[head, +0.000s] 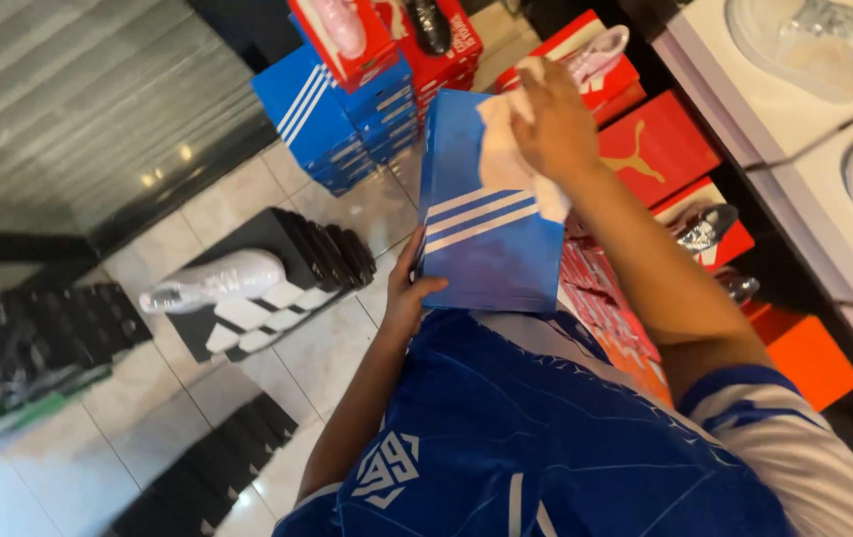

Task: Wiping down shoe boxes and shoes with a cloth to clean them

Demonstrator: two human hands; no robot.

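I hold a blue shoe box with white stripes against my body. My left hand grips its lower left edge. At the box's top right corner, my right hand presses a pale cloth onto the lid. I wear a blue and white jersey.
A stack of blue striped boxes stands on the tiled floor ahead, with red boxes to the right, some topped with shoes. Black boxes carry a wrapped white shoe at left. A white shelf with shoes runs along the right.
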